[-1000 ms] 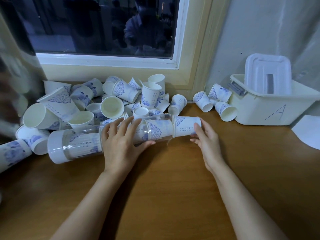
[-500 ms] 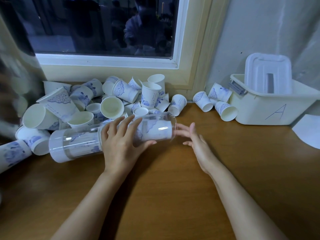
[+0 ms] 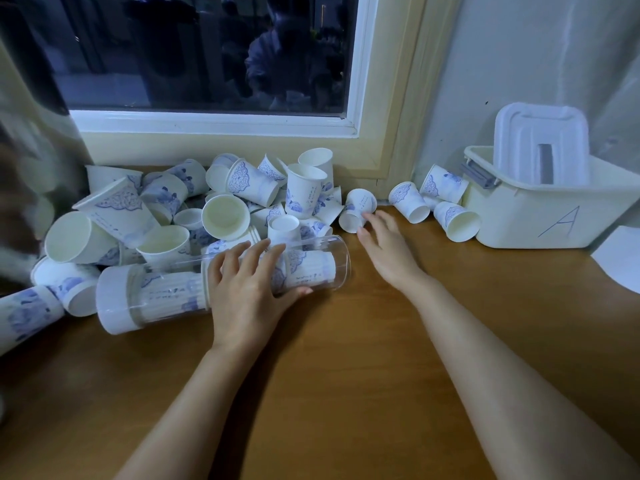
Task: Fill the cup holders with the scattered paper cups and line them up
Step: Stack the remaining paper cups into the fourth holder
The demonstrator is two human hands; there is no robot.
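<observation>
**Holder (image 3: 166,292) on its side, left hand (image 3: 249,292) round it, right hand (image 3: 388,251) at a loose cup (image 3: 356,209)**

Clear tube, flat on the wooden table (image 3: 346,375). White cap at the left end, open mouth facing right. Stacked cups (image 3: 311,268) inside, reaching nearly to the mouth.

Left hand curled over the middle of the holder, fingers draped across the top, thumb pressed against the near side.

Right hand spread and relaxed, gripping nothing. Fingertips right at the loose cup, which lies tipped over just beyond the holder's mouth; touching or barely short, cannot tell.

Pile (image 3: 225,216) of white-and-blue paper cups heaped behind the holder, against the wall under the window (image 3: 207,46), some upright, most on their sides. Three more cups (image 3: 408,202) in a cluster further right, beside a pale bin (image 3: 540,216) marked with the letter A. Lid (image 3: 540,143) standing on edge inside the bin. Sheet of paper (image 3: 620,258) at the far right edge of the table.
</observation>
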